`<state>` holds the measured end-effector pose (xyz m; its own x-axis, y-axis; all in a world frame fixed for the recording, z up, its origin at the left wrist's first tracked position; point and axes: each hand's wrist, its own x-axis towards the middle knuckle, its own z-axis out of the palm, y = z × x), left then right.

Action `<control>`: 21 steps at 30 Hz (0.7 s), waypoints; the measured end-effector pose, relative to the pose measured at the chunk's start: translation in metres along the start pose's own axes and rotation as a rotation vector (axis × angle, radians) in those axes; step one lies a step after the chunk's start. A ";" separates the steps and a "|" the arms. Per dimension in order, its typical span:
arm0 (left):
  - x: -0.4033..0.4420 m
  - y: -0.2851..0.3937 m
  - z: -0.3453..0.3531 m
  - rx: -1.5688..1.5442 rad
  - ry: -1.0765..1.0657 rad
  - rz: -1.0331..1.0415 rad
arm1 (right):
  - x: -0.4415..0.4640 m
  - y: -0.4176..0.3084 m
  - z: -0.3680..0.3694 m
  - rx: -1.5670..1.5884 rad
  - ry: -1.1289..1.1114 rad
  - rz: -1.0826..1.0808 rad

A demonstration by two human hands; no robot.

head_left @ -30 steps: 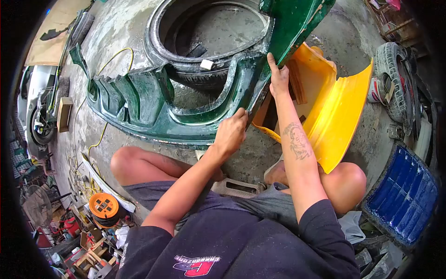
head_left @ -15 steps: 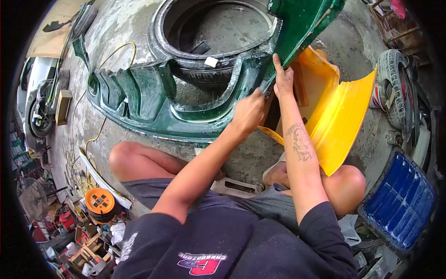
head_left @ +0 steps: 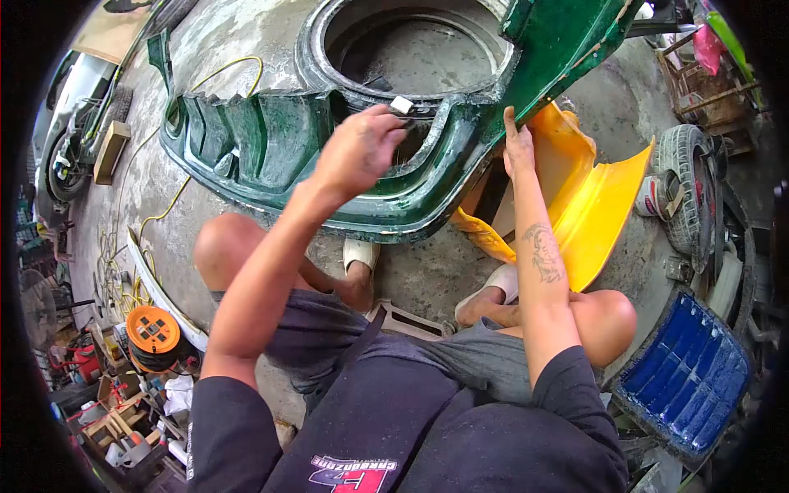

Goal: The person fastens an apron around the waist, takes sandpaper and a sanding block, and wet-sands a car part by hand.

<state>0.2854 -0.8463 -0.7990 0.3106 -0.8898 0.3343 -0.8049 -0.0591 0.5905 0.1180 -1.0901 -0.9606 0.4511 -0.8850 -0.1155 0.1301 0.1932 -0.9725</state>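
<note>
A green car bumper [head_left: 386, 215] with a worn, scuffed surface lies across in front of me, partly over a tire [head_left: 316, 49]. My left hand [head_left: 362, 152] is closed and raised above the bumper's cutout. From its fingers pokes a slim dark tool [head_left: 408, 123], mostly hidden and blurred, so its kind is unclear. My right hand [head_left: 518, 149] grips the bumper's edge at the right, thumb on the near face and fingers partly hidden. A small white block [head_left: 401, 105] sits on the tire's rim, just beyond my left hand.
Right of the bumper stands a yellow curved panel [head_left: 604, 222]. A blue ribbed panel [head_left: 686, 366] lies lower right, below another tire [head_left: 689, 185]. At left are an orange cable reel [head_left: 154, 329], a yellow hose [head_left: 168, 215] and cluttered tools. A grey plastic stool [head_left: 411, 320] is near my feet.
My left hand has moved left and up, away from the bumper's right side near my right hand. My right hand keeps its grip. The view has shifted slightly.
</note>
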 end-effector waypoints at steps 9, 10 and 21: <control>0.000 -0.002 -0.056 -0.079 0.023 -0.030 | -0.039 0.048 -0.055 0.096 0.104 0.355; 0.001 -0.002 -0.056 -0.056 0.074 -0.007 | -0.042 0.061 -0.067 -0.078 0.053 0.538; -0.018 -0.005 -0.064 -0.072 0.077 -0.057 | -0.038 0.161 -0.109 -1.234 -0.314 0.088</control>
<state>0.3158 -0.8013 -0.7611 0.3946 -0.8486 0.3523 -0.7472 -0.0731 0.6606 0.0251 -1.0713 -1.1350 0.6270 -0.7188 -0.3003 -0.7375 -0.4237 -0.5258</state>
